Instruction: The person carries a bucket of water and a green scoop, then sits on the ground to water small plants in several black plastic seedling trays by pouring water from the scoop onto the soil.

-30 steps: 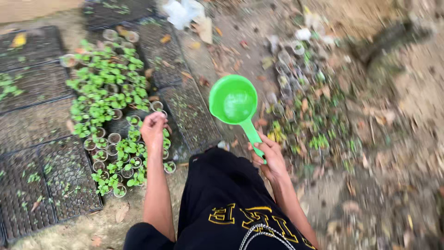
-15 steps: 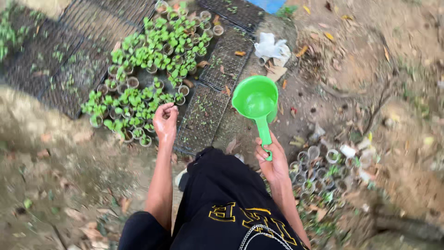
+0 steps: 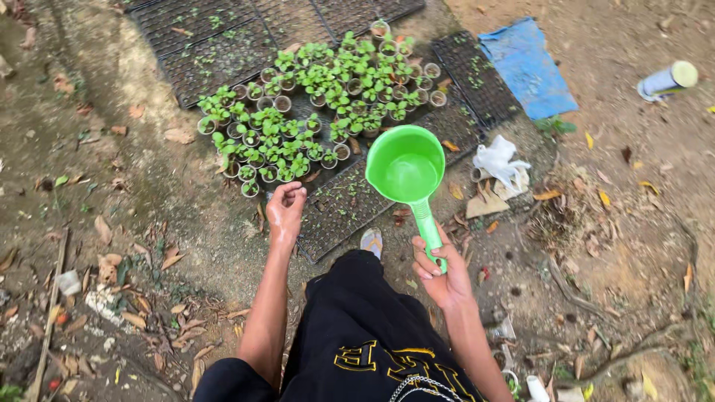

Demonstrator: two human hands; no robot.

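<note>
Two hands: right hand (image 3: 441, 277) grips a green scoop (image 3: 407, 170); left hand (image 3: 284, 210), fingers curled empty, hovers near seedling pots (image 3: 313, 104).

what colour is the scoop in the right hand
Bright green scoop, handle and bowl alike, clearest in the head view.

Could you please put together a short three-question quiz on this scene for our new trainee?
1. True or false: the right hand grips the green scoop by its handle.
2. What does the left hand hold? A) a seedling pot B) nothing that can be seen C) the blue sheet
3. Fill in: the cluster of small seedling pots stands on black ______ trays.

Key: 1. True. 2. B; its fingers are curled and it hovers just short of the nearest pots. 3. Seedling (mesh) trays.
</note>
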